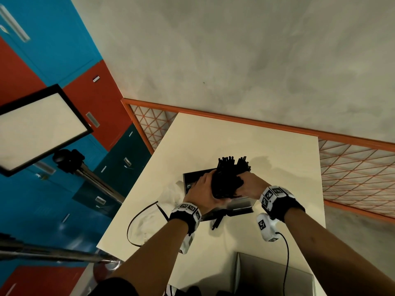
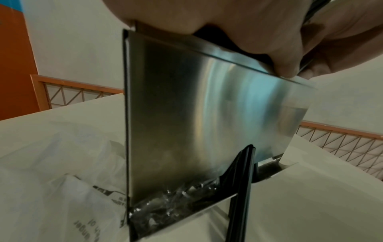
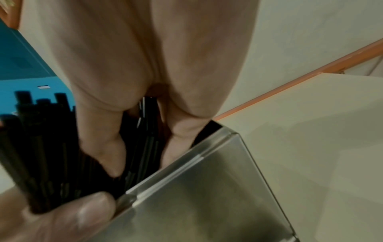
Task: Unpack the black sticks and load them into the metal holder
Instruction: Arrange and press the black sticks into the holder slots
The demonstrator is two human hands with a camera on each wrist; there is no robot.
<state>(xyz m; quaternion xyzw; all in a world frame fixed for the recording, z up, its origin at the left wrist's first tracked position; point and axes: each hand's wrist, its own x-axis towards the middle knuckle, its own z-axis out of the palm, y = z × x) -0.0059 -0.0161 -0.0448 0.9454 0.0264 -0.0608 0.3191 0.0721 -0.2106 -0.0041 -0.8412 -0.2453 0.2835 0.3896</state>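
Left hand (image 1: 203, 190) and right hand (image 1: 249, 185) cupped around bundle of black sticks (image 1: 229, 178), fingers curled on opposite sides, pressing bundle between palms. Bundle lower ends inside open top of metal holder (image 2: 207, 114), directly below both hands; upper ends fanned out beyond fingertips. Holder upright on white table (image 1: 245, 137). Few loose sticks (image 1: 217, 222) on table near left wrist. Crumpled plastic bag (image 1: 171, 194) just left of left hand.
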